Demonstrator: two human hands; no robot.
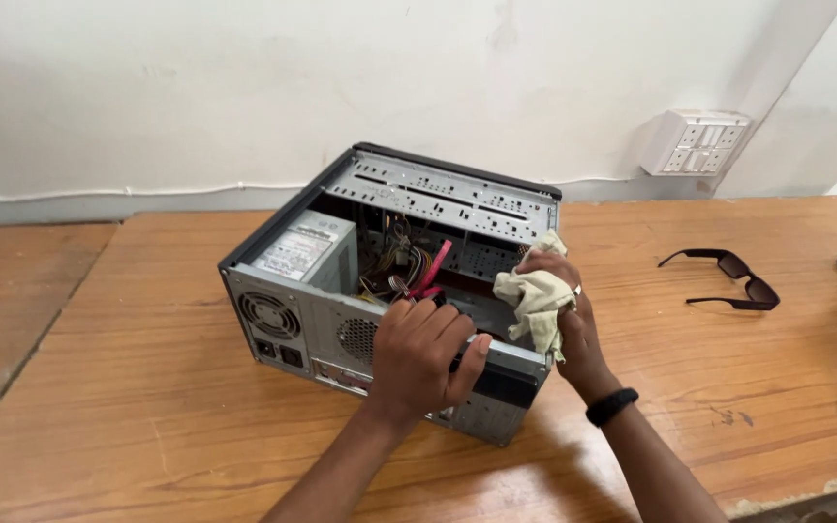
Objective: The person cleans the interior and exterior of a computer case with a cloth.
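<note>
Okay, open grey computer case [389, 291] lies on its side on the wooden surface [147, 407], wires showing inside. Left hand [418, 358] grips its near edge; right hand [564, 310] clutches a pale cloth [535, 295] at the opening.

Bright, even daylight fills the scene, soft and without glare. Short, faint shadows fall on the brown wooden counter [147, 407] beneath the open grey metal computer case [293, 320]. The case interior is dim. Focus is sharp throughout, with slight wide-angle bending at the edges.
</note>
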